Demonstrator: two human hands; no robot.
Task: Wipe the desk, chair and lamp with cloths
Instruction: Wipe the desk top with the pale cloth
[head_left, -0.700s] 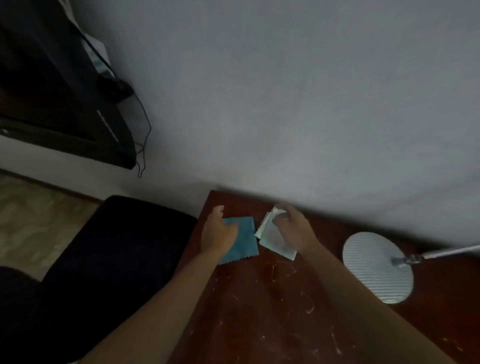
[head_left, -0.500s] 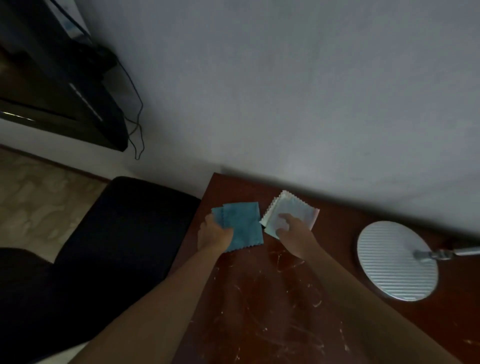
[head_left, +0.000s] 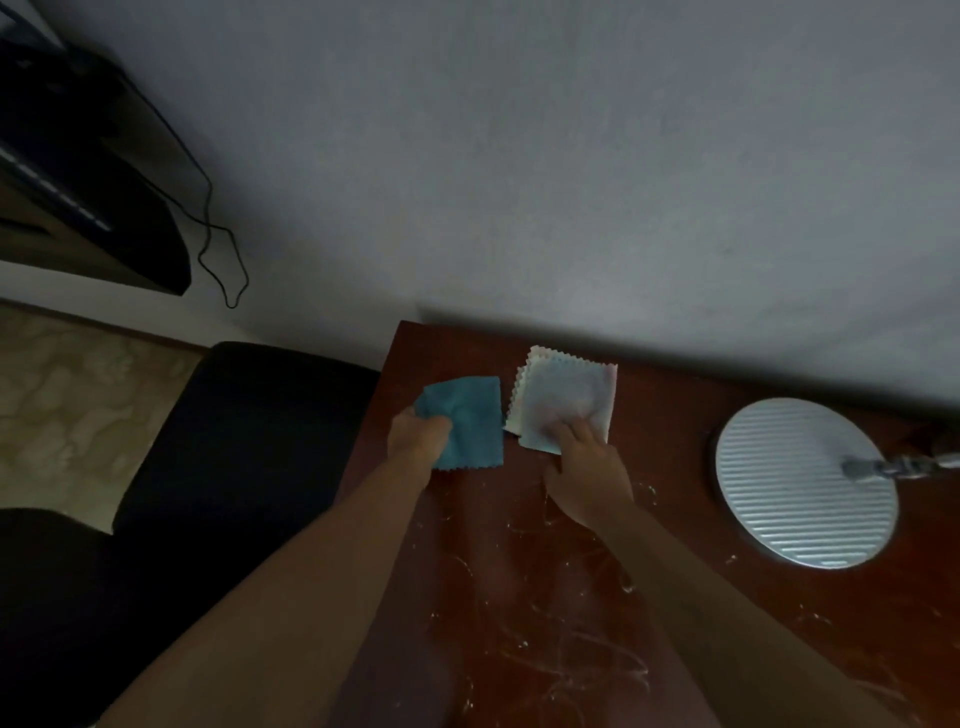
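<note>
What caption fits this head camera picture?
Left hand grips blue cloth, right hand presses pale cloths on desk.

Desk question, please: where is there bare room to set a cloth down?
Free: the scratched brown wooden desk between the forearms, and the strip between the pale zigzag-edged cloths and the round ribbed silver lamp base. Crowded: the far left corner, with the teal cloth.

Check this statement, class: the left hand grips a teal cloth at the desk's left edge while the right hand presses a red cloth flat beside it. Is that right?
Not quite. In the head view the cloth under the right hand is a pale cloth, whitish with faint pastel tints, not red. The rest holds: the left hand grips the teal cloth at the left edge of the desk.
</note>
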